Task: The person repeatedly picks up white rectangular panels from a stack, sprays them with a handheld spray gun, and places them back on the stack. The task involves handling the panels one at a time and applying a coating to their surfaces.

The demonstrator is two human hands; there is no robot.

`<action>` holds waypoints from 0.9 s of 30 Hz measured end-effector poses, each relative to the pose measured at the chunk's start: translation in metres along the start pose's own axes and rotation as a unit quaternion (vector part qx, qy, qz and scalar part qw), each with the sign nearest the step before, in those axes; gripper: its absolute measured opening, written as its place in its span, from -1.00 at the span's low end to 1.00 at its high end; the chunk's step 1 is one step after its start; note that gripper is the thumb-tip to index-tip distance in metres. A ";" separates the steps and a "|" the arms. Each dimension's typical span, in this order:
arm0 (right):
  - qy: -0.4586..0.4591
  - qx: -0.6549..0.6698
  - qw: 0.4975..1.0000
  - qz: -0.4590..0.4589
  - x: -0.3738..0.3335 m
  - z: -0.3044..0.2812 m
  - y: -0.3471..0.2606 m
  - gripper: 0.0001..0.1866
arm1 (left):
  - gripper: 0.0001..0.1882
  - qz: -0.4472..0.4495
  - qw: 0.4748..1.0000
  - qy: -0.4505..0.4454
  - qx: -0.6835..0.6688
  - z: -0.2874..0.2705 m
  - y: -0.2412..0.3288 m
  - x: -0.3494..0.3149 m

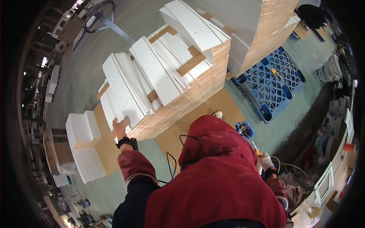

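Note:
My left hand, bare and with a dark watch at the wrist, rests at the near end of a stack of white panels. Its fingers are spread against the panels. On the right, my right hand in a white glove is closed round a tool with a yellowish handle and a thin metal shaft. That shaft points toward a small blue tray on the floor. A red hooded top fills the lower middle and hides part of the right arm.
More white panels with brown cardboard strips rise behind, beside a taller stack. A blue plastic pallet carries another yellow-handled tool. Folded white sheets stand left. Brown cardboard covers some floor; hoses lie at right.

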State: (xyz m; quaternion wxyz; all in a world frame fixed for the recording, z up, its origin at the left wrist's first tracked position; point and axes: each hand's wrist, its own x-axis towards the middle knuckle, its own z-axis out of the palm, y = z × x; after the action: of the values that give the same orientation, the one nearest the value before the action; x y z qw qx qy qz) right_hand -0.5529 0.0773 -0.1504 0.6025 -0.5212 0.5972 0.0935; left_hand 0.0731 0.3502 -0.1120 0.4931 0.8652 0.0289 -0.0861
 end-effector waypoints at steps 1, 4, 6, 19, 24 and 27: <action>0.004 0.006 1.000 -0.010 -0.001 0.002 0.000 -0.75 | -0.46 0.046 0.996 0.020 0.070 0.002 0.014 -0.001; 0.004 0.048 0.999 -0.010 -0.003 0.006 0.002 -0.76 | -0.60 0.118 0.987 -0.097 0.038 0.041 0.085 -0.038; -0.001 0.085 0.996 -0.006 -0.003 0.010 0.003 -0.77 | -0.65 0.146 0.943 -0.288 -0.085 0.090 0.134 -0.081; 0.075 0.154 0.985 -0.034 0.003 0.040 0.056 -0.66 | -0.31 -0.154 0.868 -0.454 -0.131 0.437 0.230 -0.054; 0.087 0.152 0.985 -0.001 -0.015 0.048 0.047 -0.68 | -0.53 -0.129 0.847 -0.489 -0.164 0.462 0.220 -0.011; 0.101 0.151 0.983 -0.008 -0.019 0.052 0.039 -0.68 | -0.55 -0.071 0.877 -0.446 -0.164 0.448 0.224 -0.035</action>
State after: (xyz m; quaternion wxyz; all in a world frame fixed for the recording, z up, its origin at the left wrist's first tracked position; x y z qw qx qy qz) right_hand -0.5543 0.1421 -0.1682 0.6114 -0.4358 0.6581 -0.0560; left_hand 0.0153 -0.1475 -0.1394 0.5816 0.6375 -0.1190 -0.4910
